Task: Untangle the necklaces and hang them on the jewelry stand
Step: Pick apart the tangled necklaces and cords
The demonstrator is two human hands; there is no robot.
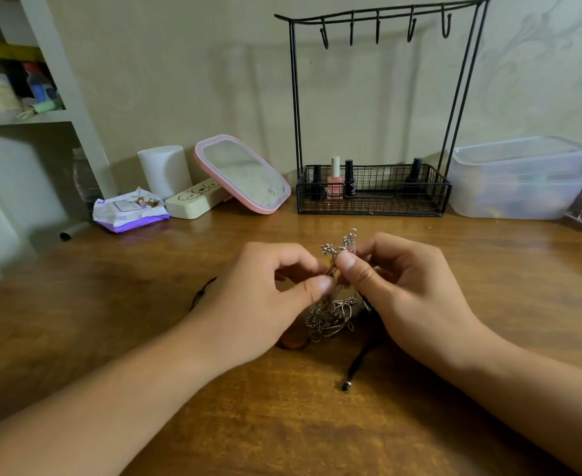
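While both hands meet over the wooden table (111,321), the left hand (262,297) and the right hand (403,290) each pinch the tangled silver necklaces (331,314) between thumb and curled fingers. Charms poke up above the fingertips; the rest of the knot hangs down onto the tabletop, partly hidden behind the left thumb. A black cord (358,365) trails out beneath the right hand. Behind stands the black jewelry stand (375,108), hooks bare, its right end cut off by the frame's top edge.

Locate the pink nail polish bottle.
Head view, right of centre at the back: the pink nail polish bottle stands in the jewelry stand's wire basket, between two black bottles.
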